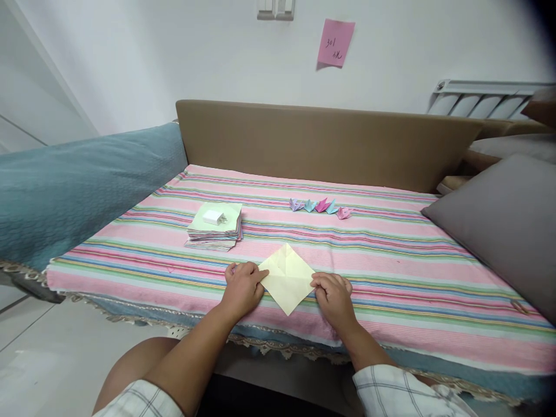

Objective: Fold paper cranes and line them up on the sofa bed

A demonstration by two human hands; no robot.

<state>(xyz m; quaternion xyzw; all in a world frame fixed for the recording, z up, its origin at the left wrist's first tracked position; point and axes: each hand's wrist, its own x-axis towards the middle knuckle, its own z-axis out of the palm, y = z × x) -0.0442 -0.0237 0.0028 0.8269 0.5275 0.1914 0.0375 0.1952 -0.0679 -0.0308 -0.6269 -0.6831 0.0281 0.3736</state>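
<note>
A pale yellow square of paper lies on the striped cloth with one corner toward me, creases showing across its middle and upper half. At its left corner my left hand pinches the edge, the thumb resting on top. The opposite corner is held between the thumb and curled fingers of my right hand. Beyond the sheet is a row of small folded paper cranes in purple, blue and pink. To the left stands a stack of square paper, with a white plug adapter on top.
The pink striped cloth covers a couch seat. A brown backrest runs along the back, a blue covered armrest along the left. Grey cushions lean at the right, near a small brown loop. A pink note hangs on the wall.
</note>
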